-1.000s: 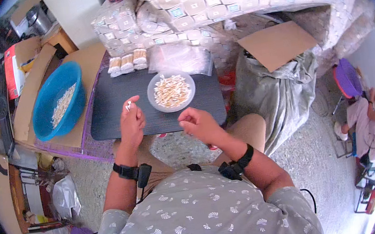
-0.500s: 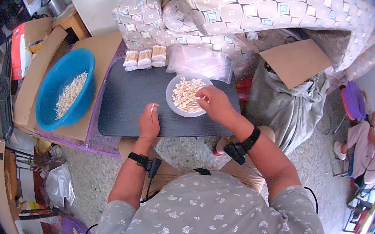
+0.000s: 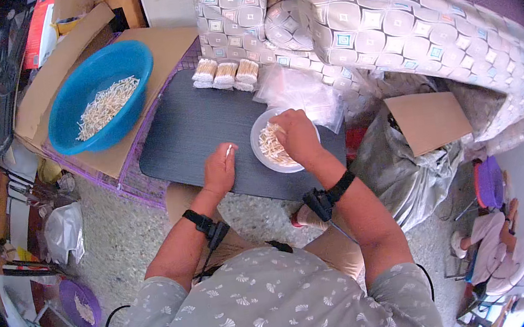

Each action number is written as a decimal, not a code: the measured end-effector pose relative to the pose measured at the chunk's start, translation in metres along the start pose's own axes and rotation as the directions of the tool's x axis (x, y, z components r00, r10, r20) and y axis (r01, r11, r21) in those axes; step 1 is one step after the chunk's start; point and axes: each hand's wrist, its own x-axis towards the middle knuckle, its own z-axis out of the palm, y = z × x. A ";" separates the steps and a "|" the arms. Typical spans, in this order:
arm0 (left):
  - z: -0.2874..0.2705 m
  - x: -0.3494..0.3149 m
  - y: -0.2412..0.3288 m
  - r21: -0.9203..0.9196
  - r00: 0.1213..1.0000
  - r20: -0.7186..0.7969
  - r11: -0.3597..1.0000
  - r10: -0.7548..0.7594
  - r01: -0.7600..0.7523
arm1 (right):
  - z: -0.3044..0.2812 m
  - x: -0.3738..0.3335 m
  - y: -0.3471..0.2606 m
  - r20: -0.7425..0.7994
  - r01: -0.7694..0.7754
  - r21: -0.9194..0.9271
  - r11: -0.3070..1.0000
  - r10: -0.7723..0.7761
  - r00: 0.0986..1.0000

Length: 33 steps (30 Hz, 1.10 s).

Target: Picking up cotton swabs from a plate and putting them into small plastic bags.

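A pale round bowl (image 3: 261, 157) stands at the right of the dark table (image 3: 186, 130), with loose cotton swabs (image 3: 273, 146) heaped in it. My right hand (image 3: 299, 138) reaches over its far side, fingers curled down and closed among the swabs; the fingertips are partly hidden. Left of the bowl, my left hand (image 3: 218, 171) is closed just above the table's near edge. White swab tips show at its thumb, the rest hidden in the fist.
Swab bundles (image 3: 225, 74) lie at the table's far edge beside clear plastic bags (image 3: 299, 90). A blue basin (image 3: 64, 125) of swabs sits on cardboard at left. At right are a grey sack (image 3: 376, 162) under a cardboard sheet (image 3: 428, 122) and a seated person (image 3: 508, 251).
The view has shifted, moving the table and basin within the picture. My right hand has gone from the bowl's right rim to further over the swabs. My left hand stays closed.
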 end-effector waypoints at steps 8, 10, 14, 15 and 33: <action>0.001 -0.002 0.001 -0.035 1.000 -0.018 0.999 0.006 -0.006 | -0.006 0.003 0.005 0.094 -0.003 -0.094 0.996 0.012 0.995; 0.001 -0.003 0.000 -0.066 0.999 0.022 0.997 -0.026 0.027 | -0.015 0.002 0.006 0.087 -0.009 -0.093 0.996 0.017 0.996; 0.003 -0.003 0.000 -0.059 0.997 0.043 0.996 -0.065 0.068 | -0.025 -0.009 0.012 0.058 -0.065 -0.043 0.997 0.068 0.996; 0.003 -0.003 -0.001 -0.039 0.997 0.039 0.997 -0.065 0.067 | -0.026 -0.013 0.013 0.056 -0.062 -0.050 0.997 0.065 0.996; -0.002 -0.003 0.005 -0.009 1.000 0.016 1.000 -0.018 0.018 | -0.009 -0.004 0.015 0.082 -0.129 -0.053 0.990 0.133 0.988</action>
